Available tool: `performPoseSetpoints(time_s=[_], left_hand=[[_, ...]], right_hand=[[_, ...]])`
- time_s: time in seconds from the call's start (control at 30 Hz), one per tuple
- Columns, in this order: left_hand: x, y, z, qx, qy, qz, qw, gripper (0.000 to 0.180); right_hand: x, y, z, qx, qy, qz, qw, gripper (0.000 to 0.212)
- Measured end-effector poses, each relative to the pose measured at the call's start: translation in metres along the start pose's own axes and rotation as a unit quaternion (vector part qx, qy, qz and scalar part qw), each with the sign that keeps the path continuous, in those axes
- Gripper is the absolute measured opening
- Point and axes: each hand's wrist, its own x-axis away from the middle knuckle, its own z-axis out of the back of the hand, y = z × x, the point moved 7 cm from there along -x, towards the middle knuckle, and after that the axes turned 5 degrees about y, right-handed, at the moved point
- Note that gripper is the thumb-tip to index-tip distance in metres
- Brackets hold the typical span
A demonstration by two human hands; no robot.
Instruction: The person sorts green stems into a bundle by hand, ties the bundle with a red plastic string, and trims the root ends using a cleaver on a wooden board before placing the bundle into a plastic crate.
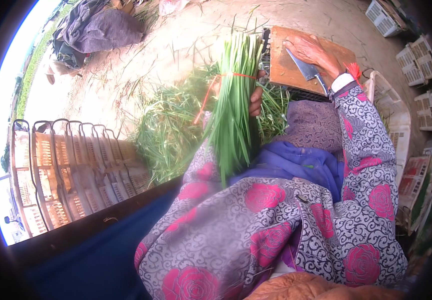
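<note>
Left hand (pixel 256 101) mostly hidden behind leaf bundle (pixel 237 95), just fingers peeking past; drooping leaf tips (pixel 231 157) blurred. Right hand (pixel 315 52) covers part of knife (pixel 304 68); can't make out its grip from here. Pale crate (pixel 400 131) partly lost behind patterned sleeve (pixel 368 140).

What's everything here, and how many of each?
leafy bunch: one, green, in left hand
tie: one, red, around the bunch
board: one, brown, under right hand
knife: one, grey, by right hand
loose leaves: many, green, mostly left of bunch
left crates: several, orange and pale, stacked left
right crates: several, whitish, far right
basket: one, pale, at right
cloth heap: one, purple, upper left
tassel: one, red, by right hand
lap cloth: one, blue, below board
sleeves: two, grey with pink flowers, both sides
left hand: one, bare, around bunch
right hand: one, bare, over board
</note>
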Motion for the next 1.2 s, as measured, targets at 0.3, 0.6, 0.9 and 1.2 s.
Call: performPoseSetpoints(time_s=[0.3,0.6,0.9,1.2], left_hand=[[0.008,0.047,0.005,-0.069,0.097,-0.079,0.990,0.080],[-0.017,0.019,-0.018,-0.032,0.010,-0.047,0.998,0.090],[-0.024,0.009,-0.043,-0.012,-0.060,0.008,0.998,0.086],[-0.032,-0.011,-0.037,0.026,-0.089,-0.018,0.996,0.073]], right_hand=[[0.016,-0.030,0.024,-0.388,0.093,-0.029,0.917,0.030],[0.001,-0.092,0.070,-0.372,0.218,0.031,0.902,0.032],[-0.001,-0.098,0.094,-0.460,-0.025,0.112,0.881,0.033],[0.004,-0.116,0.128,-0.311,0.055,0.248,0.916,0.015]])
